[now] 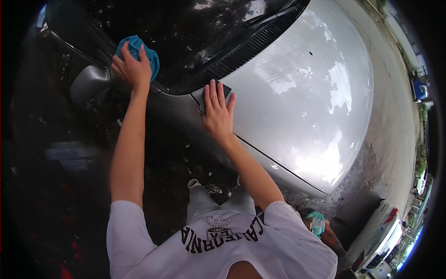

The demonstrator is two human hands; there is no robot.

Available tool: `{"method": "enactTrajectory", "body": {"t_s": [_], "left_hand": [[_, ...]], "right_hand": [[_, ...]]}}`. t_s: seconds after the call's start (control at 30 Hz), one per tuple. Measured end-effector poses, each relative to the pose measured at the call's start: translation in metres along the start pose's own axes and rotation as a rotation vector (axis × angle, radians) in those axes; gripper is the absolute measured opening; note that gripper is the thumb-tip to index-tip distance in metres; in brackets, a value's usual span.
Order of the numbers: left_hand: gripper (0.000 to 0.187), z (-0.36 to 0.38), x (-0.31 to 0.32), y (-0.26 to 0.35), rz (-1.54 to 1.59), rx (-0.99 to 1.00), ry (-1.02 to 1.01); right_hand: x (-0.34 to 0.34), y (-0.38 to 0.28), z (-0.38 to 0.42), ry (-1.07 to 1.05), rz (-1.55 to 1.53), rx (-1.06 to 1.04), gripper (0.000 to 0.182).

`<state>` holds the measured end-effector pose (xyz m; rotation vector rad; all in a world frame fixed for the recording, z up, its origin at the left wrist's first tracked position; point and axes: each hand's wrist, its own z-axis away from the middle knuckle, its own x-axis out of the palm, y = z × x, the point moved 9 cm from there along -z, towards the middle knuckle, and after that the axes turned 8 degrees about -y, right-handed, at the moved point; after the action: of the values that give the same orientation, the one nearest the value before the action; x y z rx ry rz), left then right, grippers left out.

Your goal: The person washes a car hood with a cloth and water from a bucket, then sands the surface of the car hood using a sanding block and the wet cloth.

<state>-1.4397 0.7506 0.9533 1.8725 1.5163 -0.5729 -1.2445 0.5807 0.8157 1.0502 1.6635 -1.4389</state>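
My left hand (132, 69) is closed over a bunched blue cloth (151, 59) at the lower side edge of the dark windshield (162, 28), close beside the side mirror (90, 83). Its fingers curl over the top of the cloth. My right hand (217, 112) lies flat with its fingers stretched out on the rear corner of the silver car's hood (297, 97), just below the black wiper cowl (232, 53). A dark grey patch (226, 91) shows around these fingers, partly hidden by them.
A wiper arm (274, 19) runs along the windshield's base. At the lower right, a teal bundle (317, 224) sits near a bare arm or leg of another person. Farther off stand a white car (378, 237) and a blue vehicle (420, 90) beside the pale road (395, 121).
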Motion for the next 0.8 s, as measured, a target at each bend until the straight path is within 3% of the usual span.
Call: {"method": "enactTrajectory", "body": {"t_s": [0.1, 0.17, 0.23, 0.3, 0.37, 0.4, 0.5, 0.57, 0.63, 0.7, 0.8], "left_hand": [[0.049, 0.029, 0.007, 0.007, 0.042, -0.086, 0.217], [0.05, 0.037, 0.01, 0.012, 0.044, -0.074, 0.21], [0.052, 0.036, 0.007, 0.016, 0.033, -0.03, 0.245], [0.051, 0.038, 0.007, 0.013, 0.063, 0.006, 0.278], [0.05, 0.037, 0.005, 0.012, 0.053, 0.017, 0.304], [0.056, 0.031, -0.01, 0.024, 0.025, -0.098, 0.109], [0.061, 0.031, -0.005, 0.019, 0.054, -0.126, 0.119], [0.06, 0.025, -0.007, 0.014, 0.044, -0.127, 0.159], [0.059, 0.034, -0.006, 0.022, 0.051, -0.09, 0.163], [0.057, 0.035, -0.008, 0.024, 0.041, -0.07, 0.198], [0.055, 0.033, -0.01, 0.027, 0.03, -0.05, 0.201]], "right_hand": [[-0.016, 0.045, 0.044, -0.237, 0.106, -0.245, 0.069], [-0.026, 0.097, 0.082, -0.369, 0.167, -0.228, 0.071], [-0.016, 0.076, 0.06, -0.384, 0.21, -0.282, 0.075], [-0.013, 0.007, 0.007, -0.317, 0.155, -0.468, 0.077], [-0.007, -0.008, 0.002, -0.316, 0.14, -0.511, 0.074], [-0.013, 0.006, 0.01, -0.346, 0.182, -0.494, 0.073], [-0.018, 0.079, 0.069, -0.527, 0.301, -0.355, 0.073], [-0.01, 0.078, 0.068, -0.486, 0.308, -0.379, 0.074], [-0.007, 0.017, 0.024, -0.398, 0.364, -0.416, 0.074], [0.006, -0.019, 0.004, -0.303, 0.076, -0.415, 0.084], [0.0, 0.014, -0.006, -0.315, 0.175, -0.483, 0.077]]}}
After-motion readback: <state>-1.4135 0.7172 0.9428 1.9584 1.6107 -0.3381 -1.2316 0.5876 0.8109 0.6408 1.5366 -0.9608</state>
